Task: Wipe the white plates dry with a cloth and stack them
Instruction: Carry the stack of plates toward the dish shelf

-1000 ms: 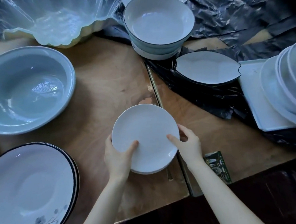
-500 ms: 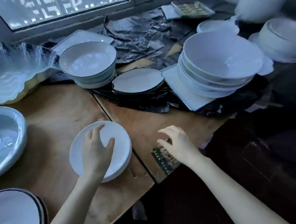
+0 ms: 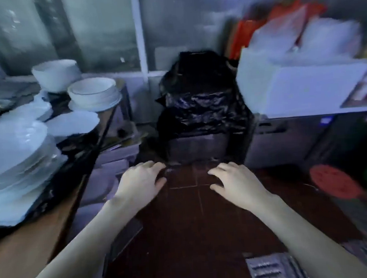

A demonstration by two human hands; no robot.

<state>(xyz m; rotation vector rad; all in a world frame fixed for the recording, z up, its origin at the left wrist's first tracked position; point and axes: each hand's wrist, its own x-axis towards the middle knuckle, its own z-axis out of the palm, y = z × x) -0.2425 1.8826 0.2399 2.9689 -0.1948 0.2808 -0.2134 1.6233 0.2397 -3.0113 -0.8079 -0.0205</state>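
Dark reddish-brown floor tiles (image 3: 190, 225) fill the middle of the view, with a grimy pane of window glass (image 3: 105, 25) behind; the whole scene is smeared with motion blur, so fine detail is lost.

Both bare arms reach forward over the tiles. The left hand (image 3: 141, 181) has its fingers stretched out loosely and a little spread, palm down, gripping nothing. The right hand (image 3: 237, 182) lies the same way, fingers relaxed and fanned, also empty. The two hands are near each other but apart, and their fingertips point toward a grey box (image 3: 197, 147) on the floor, which has a crumpled black plastic bag (image 3: 201, 98) draped over its top. Whether the fingertips touch the box cannot be told.

The task's dishes are off to the left, well apart from both hands: a tall stack of white round plates (image 3: 16, 159) sits on the brown wooden table (image 3: 22, 243). Just behind it lies a flat white plate with a wavy rim (image 3: 73, 124). Farther back stands a pile of white bowls (image 3: 93, 94), and behind that another deep white bowl (image 3: 55, 74) (its base is hidden).

At right, a big white foam box (image 3: 300, 85) rests on a dark cabinet. A round red perforated disc (image 3: 333, 181) lies on the floor beyond the right hand, and a slotted metal floor grate (image 3: 268, 272) shows at the bottom edge.
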